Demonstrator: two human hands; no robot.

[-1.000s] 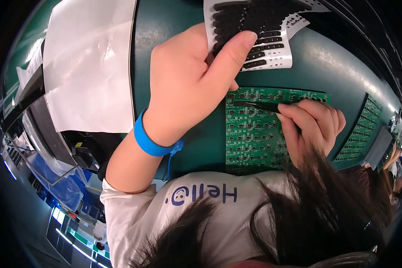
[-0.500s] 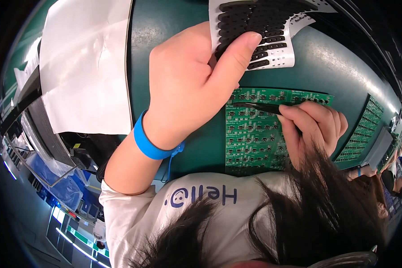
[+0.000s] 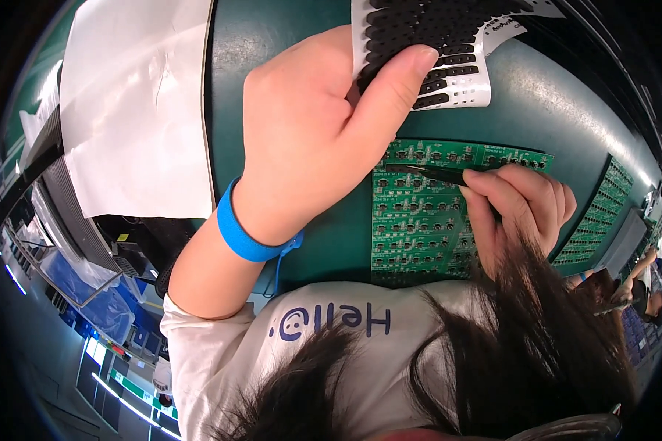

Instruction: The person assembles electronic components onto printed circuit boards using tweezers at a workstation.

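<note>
My left hand [image 3: 305,132] is closed on a curled white backing sheet [image 3: 472,90] carrying rows of small black perforated stickers, the thumb pressed over its face. Below it lies a green circuit board panel [image 3: 419,214] with rows of small dark components. My right hand [image 3: 522,202] grips slim black tweezers [image 3: 443,175] between thumb and fingers, their tips pointing left across the panel's upper rows. A short dark strip shows at the tips; whether it is pinched or resting on the board I cannot tell. A blue wristband [image 3: 244,229] circles my left wrist.
A large white sheet [image 3: 136,110] lies at the left on the green tabletop [image 3: 279,33]. Another green board panel [image 3: 599,209] lies at the right, beside a grey box-like thing [image 3: 620,239]. Part of another person [image 3: 643,275] shows at the far right.
My left hand and the sticker sheet have shifted slightly up, the sheet also a little to the right. The tweezers stay almost in place over the panel.
</note>
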